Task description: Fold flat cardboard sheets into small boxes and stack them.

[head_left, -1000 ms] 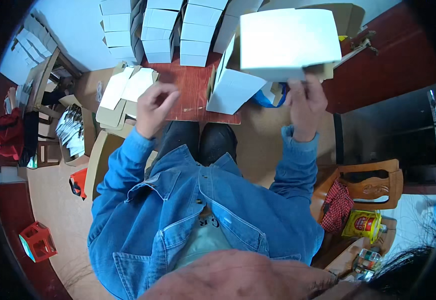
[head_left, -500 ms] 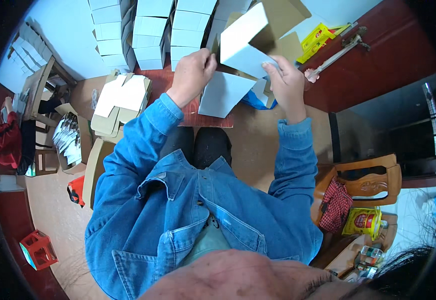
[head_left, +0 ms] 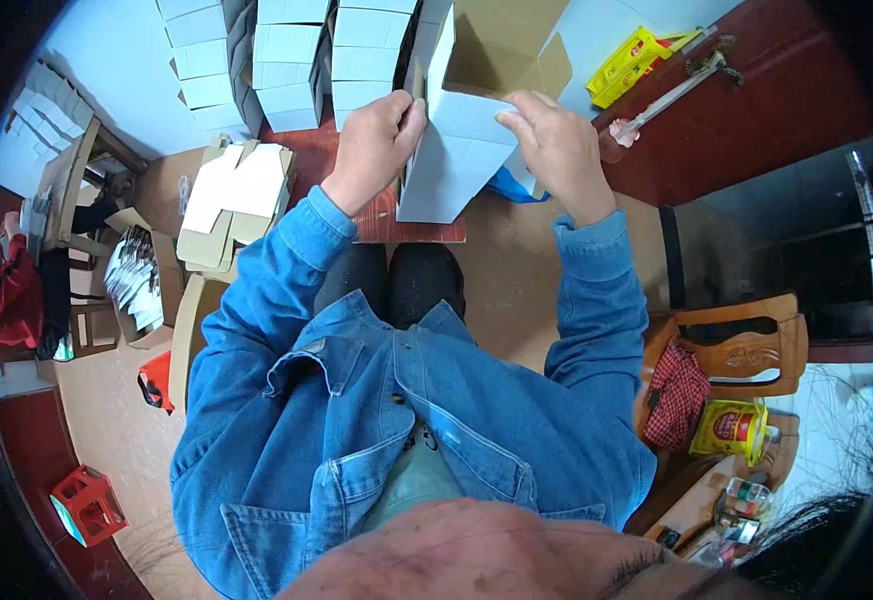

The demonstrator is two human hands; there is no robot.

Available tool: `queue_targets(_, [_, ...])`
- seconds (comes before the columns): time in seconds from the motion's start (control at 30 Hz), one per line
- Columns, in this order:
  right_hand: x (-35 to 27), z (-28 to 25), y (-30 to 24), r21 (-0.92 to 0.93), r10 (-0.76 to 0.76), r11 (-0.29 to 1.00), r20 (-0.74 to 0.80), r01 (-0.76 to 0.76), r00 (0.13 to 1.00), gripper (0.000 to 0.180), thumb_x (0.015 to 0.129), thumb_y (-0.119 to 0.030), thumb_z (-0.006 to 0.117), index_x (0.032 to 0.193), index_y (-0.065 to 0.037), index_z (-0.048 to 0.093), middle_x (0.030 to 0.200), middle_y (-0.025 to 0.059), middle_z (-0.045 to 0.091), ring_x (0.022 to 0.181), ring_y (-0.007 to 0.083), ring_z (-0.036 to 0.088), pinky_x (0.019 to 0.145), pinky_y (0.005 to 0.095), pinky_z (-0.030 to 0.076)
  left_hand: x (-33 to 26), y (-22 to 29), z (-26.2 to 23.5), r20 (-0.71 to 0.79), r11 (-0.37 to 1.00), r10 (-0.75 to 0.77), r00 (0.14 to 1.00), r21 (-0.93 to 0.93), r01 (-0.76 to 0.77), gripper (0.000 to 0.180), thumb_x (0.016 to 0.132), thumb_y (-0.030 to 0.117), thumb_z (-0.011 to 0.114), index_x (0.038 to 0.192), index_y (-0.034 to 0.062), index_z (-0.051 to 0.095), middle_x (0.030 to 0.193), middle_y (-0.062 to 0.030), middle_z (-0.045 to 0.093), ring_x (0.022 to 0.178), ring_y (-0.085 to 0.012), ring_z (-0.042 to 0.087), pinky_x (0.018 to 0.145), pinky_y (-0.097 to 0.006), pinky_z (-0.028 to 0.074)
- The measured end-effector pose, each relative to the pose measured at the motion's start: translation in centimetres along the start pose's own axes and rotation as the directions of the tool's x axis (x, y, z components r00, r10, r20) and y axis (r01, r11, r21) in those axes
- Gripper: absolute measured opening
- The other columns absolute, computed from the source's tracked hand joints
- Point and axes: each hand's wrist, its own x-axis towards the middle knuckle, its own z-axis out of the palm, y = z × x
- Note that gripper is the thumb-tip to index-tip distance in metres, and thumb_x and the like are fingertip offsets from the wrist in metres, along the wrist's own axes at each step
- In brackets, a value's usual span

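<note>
An unlidded cardboard box [head_left: 472, 108], white outside and brown inside, is between my two hands over the red-brown table. My right hand [head_left: 562, 155] pinches its near right edge, the thumb and fingers closed on the board. At its left side my left hand [head_left: 375, 148] is closed, with a fingertip grip by the box's left edge. Directly below the held box is another white box [head_left: 445, 185] on the table's front edge; whether they touch is hard to see. Several stacks of white boxes [head_left: 287, 60] rise at the back.
Flat white and brown card blanks [head_left: 232, 195] are piled left of the table [head_left: 382, 215]. A carton of folded pieces [head_left: 142, 280] stands on the floor. A person in red sleeves [head_left: 12, 300] sits far left. Wooden chair [head_left: 737, 345] at right; red stool [head_left: 89, 505] lower left.
The held box has come down and tipped more upright, so its brown inside now faces up. My right hand moved slightly left and down with it; my left hand shifted slightly left.
</note>
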Motion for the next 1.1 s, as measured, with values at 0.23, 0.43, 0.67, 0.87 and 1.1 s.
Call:
queue_targets(0.23, [0.0,-0.6,-0.3,0.121,0.01,0.993,-0.052,-0.004,0.999,0.027,0.093,-0.024,0.069,0.117,-0.011,0.069,0.107,0.0146,0.07,0.088,0.0362,0.068,0.074,0.0428,0.055,-1.6,0.2,-1.3,0.051,0.997,-0.058,0.997,-0.041,0.061,0.03,0.098,0.024,0.067,0.082,-0.0015,0.066,0.069,-0.0185,0.061,0.056,-0.028,0.058,0.055,-0.038,0.046])
queue_targets(0.43, [-4.4,-0.7,-2.6,0.307,0.099,0.952,-0.275,-0.01,0.956,0.03,0.088,-0.006,0.074,0.118,-0.004,0.069,0.108,0.0141,0.069,0.079,0.0231,0.067,0.069,0.0301,0.055,-9.4,-3.7,-2.9,0.237,0.992,-0.127,0.963,0.012,0.128,0.026,0.093,0.028,0.07,0.083,0.0032,0.068,0.078,-0.017,0.067,0.072,-0.0359,0.067,0.064,-0.045,0.052])
queue_targets(0.67, [-15.2,8.2,-5.3,0.562,0.196,0.741,0.343,-0.368,0.919,0.01,0.091,-0.005,0.07,0.099,0.0,0.074,0.096,0.0151,0.074,0.085,0.0261,0.072,0.076,0.0352,0.056,-17.8,-14.9,-10.7,-0.059,0.835,-0.466,0.883,0.302,0.461,0.04,0.082,0.024,0.082,0.113,0.0029,0.069,0.109,-0.0177,0.07,0.101,-0.0356,0.068,0.088,-0.042,0.054])
queue_targets(0.87, [-20.4,13.9,-5.3,0.579,0.145,0.622,0.576,-0.527,0.804,0.016,0.093,-0.011,0.069,0.103,0.0,0.074,0.1,0.0155,0.076,0.091,0.0262,0.073,0.082,0.0353,0.056,-17.6,-22.8,-19.5,-0.309,0.388,-0.521,0.796,0.745,0.543,0.091,0.074,0.049,0.085,0.141,-0.001,0.047,0.134,-0.0274,0.056,0.13,-0.0408,0.052,0.106,-0.048,0.047])
queue_targets(1.1, [-19.9,14.7,-4.8,0.572,0.118,0.613,0.616,-0.545,0.779,0.02,0.093,-0.013,0.069,0.107,0.0,0.073,0.105,0.0161,0.075,0.096,0.0275,0.073,0.085,0.0365,0.056,-21.9,-30.1,-21.5,-0.114,0.489,-0.597,0.794,0.733,0.473,0.073,0.087,0.047,0.072,0.134,-0.0023,0.047,0.126,-0.0293,0.06,0.113,-0.0463,0.062,0.094,-0.051,0.053])
